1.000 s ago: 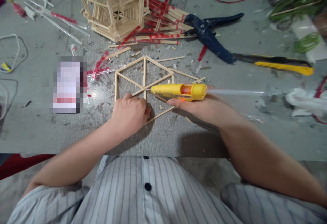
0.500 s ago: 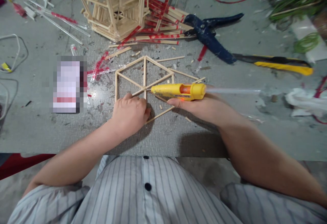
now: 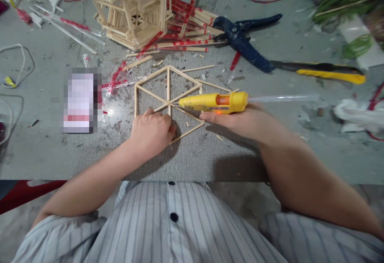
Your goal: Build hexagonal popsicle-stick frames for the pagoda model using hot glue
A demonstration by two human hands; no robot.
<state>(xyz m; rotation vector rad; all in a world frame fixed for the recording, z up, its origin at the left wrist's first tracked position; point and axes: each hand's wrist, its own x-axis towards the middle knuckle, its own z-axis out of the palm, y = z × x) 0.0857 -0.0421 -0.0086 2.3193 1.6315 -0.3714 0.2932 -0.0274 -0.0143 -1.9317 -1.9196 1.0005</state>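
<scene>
The stick hexagon (image 3: pixel 169 104) lies flat on the bench (image 3: pixel 60 155), with the left hand (image 3: pixel 151 133) curled down on its near edge to pin it. The right hand (image 3: pixel 240 121) clamps the yellow glue gun (image 3: pixel 214 102), nozzle aimed at the hub where spokes cross.

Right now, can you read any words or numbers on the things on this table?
No text can be read anywhere.
The pixelated card: blurred out, unreadable.
The red printed wrappers: marks too small to read.
The yellow glue gun in the right hand: no label shows.
The stick frame under the left hand: bare wood.
</scene>
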